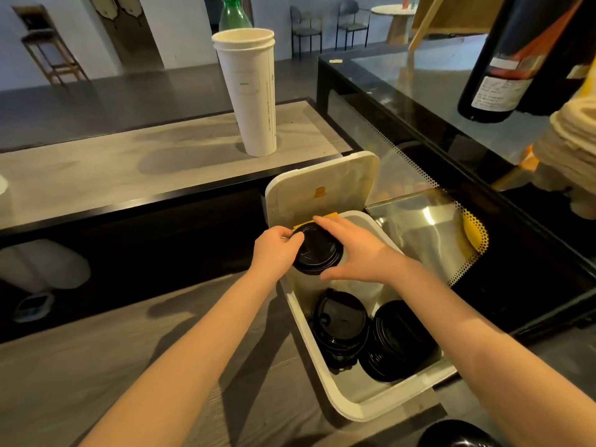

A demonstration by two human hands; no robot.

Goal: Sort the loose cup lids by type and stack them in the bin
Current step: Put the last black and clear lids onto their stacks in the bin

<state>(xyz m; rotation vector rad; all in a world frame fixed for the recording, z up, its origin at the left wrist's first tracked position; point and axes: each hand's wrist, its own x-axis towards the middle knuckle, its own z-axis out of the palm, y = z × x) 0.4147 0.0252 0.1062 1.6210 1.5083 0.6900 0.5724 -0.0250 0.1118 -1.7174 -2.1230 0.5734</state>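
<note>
Both my hands hold a short stack of black cup lids (317, 253) above the far end of the white bin (325, 379). My left hand (277, 250) grips the stack's left edge with curled fingers. My right hand (351, 250) cups its right side, thumb under the near edge and fingers over the far rim. Inside the bin stand two piles: black lids with sip flaps (342, 327) on the left and plainer black lids (396, 340) on the right. The bin's white hinged cover (325, 185) stands open behind it.
A stack of tall white paper cups (251, 91) stands on the grey counter (96, 169), a green bottle (233, 12) behind it. A glass display case (435, 175) borders the bin on the right, with a dark bottle (512, 56) on top. Another black object (458, 435) shows at the bottom edge.
</note>
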